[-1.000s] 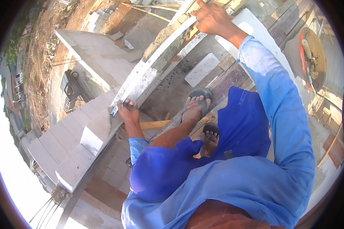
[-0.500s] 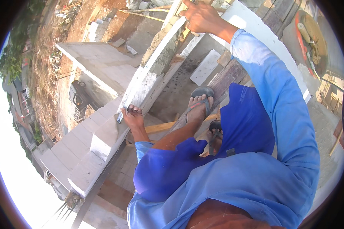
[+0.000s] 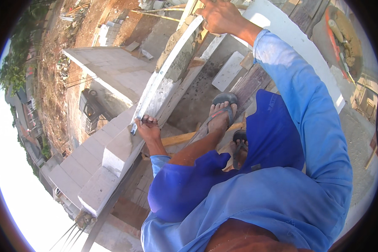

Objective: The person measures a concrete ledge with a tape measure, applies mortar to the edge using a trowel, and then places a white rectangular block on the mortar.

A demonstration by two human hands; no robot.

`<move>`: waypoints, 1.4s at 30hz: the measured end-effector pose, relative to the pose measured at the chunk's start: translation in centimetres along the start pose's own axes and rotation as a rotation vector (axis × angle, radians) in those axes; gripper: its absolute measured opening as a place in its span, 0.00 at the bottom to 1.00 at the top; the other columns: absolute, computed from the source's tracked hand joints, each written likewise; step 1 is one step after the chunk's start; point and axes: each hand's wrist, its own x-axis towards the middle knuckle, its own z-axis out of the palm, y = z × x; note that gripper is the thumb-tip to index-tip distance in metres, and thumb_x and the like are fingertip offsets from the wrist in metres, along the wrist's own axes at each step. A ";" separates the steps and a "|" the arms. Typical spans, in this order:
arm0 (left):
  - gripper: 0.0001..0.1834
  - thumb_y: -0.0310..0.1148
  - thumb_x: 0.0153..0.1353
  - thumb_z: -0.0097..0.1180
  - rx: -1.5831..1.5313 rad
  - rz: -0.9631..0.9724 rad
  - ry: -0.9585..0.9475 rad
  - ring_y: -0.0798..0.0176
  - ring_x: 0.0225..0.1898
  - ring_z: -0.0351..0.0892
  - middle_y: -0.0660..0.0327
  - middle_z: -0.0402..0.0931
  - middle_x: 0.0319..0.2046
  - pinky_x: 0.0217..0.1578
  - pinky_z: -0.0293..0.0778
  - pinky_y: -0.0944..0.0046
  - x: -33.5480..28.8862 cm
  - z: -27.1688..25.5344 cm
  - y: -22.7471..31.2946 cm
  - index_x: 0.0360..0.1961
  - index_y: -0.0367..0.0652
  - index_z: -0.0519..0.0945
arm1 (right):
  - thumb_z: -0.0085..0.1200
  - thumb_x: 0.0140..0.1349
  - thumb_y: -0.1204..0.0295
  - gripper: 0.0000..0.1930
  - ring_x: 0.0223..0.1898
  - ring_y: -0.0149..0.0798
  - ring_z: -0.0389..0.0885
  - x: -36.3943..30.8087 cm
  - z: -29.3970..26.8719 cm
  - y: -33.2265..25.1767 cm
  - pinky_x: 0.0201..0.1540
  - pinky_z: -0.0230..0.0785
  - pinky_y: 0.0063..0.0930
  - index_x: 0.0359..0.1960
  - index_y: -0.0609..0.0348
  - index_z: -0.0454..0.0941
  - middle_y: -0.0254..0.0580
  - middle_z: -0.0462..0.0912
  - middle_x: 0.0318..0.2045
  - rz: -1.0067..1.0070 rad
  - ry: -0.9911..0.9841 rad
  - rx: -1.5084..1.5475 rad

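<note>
A long, thin white straightedge bar [image 3: 158,80] lies along the rough, mortar-smeared top of a block wall [image 3: 176,69]. My left hand [image 3: 149,129] is closed around its near end, thumb at the tip and fingers curled over the side. Farther up, my right hand [image 3: 221,17] grips the far end, its fingers bent and partly cut off by the frame's upper edge. Wet grey mortar [image 3: 182,52] shows beside the bar on the wall. Pale blocks [image 3: 117,153] continue the wall on the near side of my left hand.
My sandalled foot [image 3: 220,115] stands on a weathered plank [image 3: 251,86]. A white block [image 3: 228,71] lies below. At the right is a round mortar pan [image 3: 344,44] holding tools. Bare rebar [image 3: 73,233] sticks out lower left. A vehicle [image 3: 92,107] stands far below, beyond the wall.
The view has shifted slightly, so the scene sits a little lower and to the right. Both hands keep their hold on the bar, with hardly any visible movement.
</note>
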 end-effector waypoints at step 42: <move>0.16 0.51 0.68 0.38 0.050 0.028 0.010 0.64 0.22 0.68 0.66 0.72 0.23 0.25 0.65 0.62 -0.9 0.9 0.1 0.34 0.51 0.68 | 0.53 0.46 0.64 0.14 0.29 0.56 0.79 0.0 -0.4 -1.9 0.31 0.74 0.45 0.33 0.57 0.82 0.57 0.76 0.40 0.233 -0.208 0.111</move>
